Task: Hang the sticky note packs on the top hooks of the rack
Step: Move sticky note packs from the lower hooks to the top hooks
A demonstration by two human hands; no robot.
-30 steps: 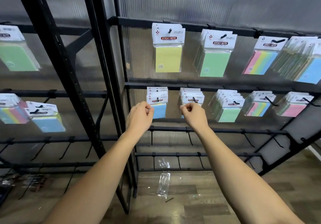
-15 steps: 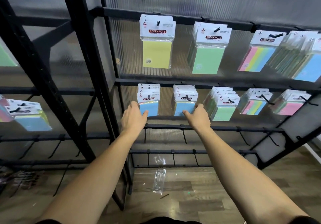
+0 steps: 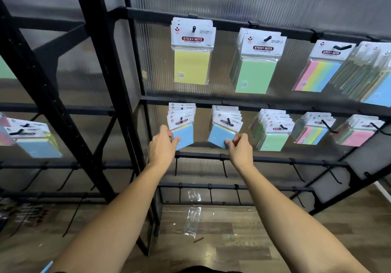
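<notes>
Both hands reach to the second row of the black rack [image 3: 110, 94]. The left hand [image 3: 161, 148] pinches the lower left corner of a blue pack [image 3: 183, 136] hanging on the leftmost hook; its grip is clamped on that pack. The right hand [image 3: 240, 151] pinches the lower corner of the next blue pack [image 3: 220, 135], tilting it. Above, a yellow pack [image 3: 191, 66] and a green pack [image 3: 255, 75] hang on the top hooks.

— Any writing you can read?
— "STICKY NOTE" on the white header card of the yellow pack [image 3: 192, 52] and the green pack [image 3: 257, 61]. The smaller print is too tiny.
</notes>
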